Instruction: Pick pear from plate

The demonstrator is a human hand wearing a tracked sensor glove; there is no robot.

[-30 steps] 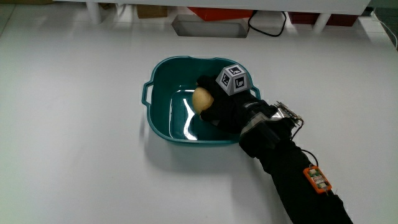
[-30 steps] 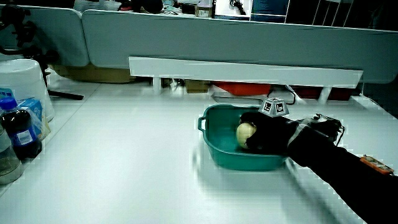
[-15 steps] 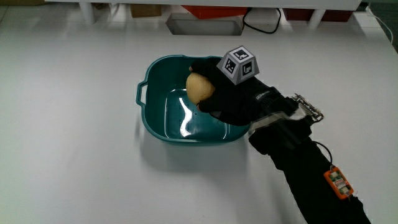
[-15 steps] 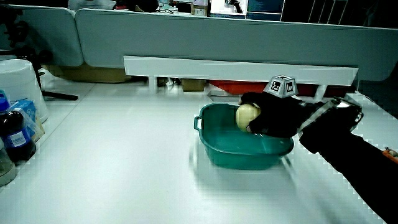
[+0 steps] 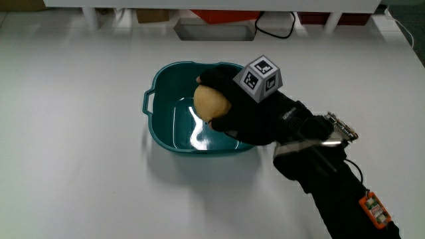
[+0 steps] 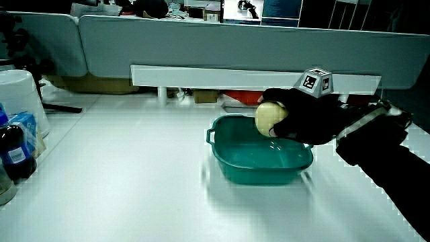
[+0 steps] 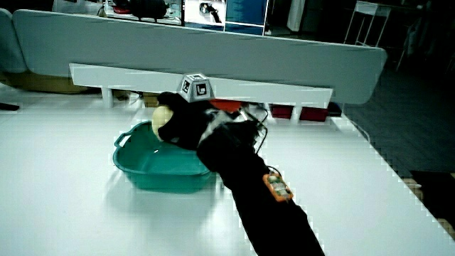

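A pale yellow pear (image 5: 210, 103) (image 6: 269, 117) (image 7: 163, 117) is held in the air above a teal basin (image 5: 161, 126) (image 6: 259, 171) (image 7: 153, 176) with handles, which serves as the plate. The hand (image 5: 250, 113) (image 6: 307, 118) (image 7: 186, 121), in a black glove with a patterned cube on its back, is shut on the pear and hovers over the basin. In both side views the pear is clear of the basin's rim. The basin's inside looks wet and shiny and holds nothing else that I can see.
A low white shelf (image 6: 255, 74) runs along the partition past the basin, with a grey tray (image 5: 214, 29) and a cable (image 5: 279, 26) near it. A white bucket (image 6: 22, 97) and a dark bottle (image 6: 15, 152) stand at the table's edge in a side view.
The hand has lifted the pear up out of the basin; a second ago it was low inside it, now it is above the rim.
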